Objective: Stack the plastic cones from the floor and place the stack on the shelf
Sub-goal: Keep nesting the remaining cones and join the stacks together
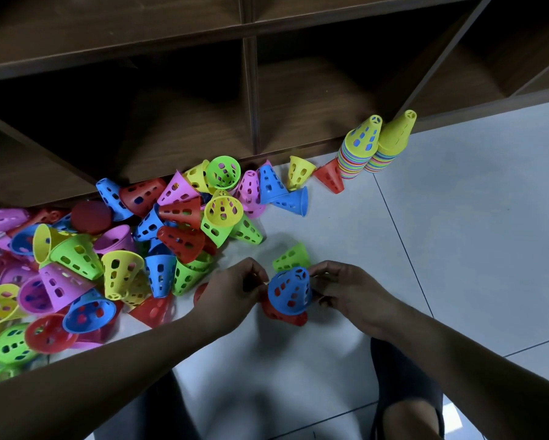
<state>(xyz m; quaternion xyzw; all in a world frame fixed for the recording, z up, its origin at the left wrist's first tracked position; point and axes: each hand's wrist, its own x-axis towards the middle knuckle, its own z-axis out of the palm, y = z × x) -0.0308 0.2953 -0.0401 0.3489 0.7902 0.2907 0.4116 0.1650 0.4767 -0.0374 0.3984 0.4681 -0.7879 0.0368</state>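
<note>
Shelf: dark brown wooden cubbies across the top of my view. Its lower edge meets the floor, and the compartments in sight are in shadow.
Floor: pale tiles with thin dark joints.
Loose cones: a mixed heap to my left, against the foot of the shelf. They are pink, blue, red, yellow and green, all perforated, lying on their sides or mouth-up, many overlapping.
Finished stacks: two, upright on the floor at the shelf's base, to my right. The left stack and the right stack touch side by side. Each is topped with yellow over striped rims.
Shoe: dark, lower right, on the tile.
Left hand: fingers curled, pinching the left rim of the blue cone.
Right hand: fingers curled round the blue cone's narrow top from the right.
Blue cone: held between both my hands, just above the floor in front of me, tip towards the shelf, seated over a red one.
Red cone: nested under the blue. Its rim sticks out below and red shows through the blue's holes.
Green cone: on its side on the tile, just behind the blue.
</note>
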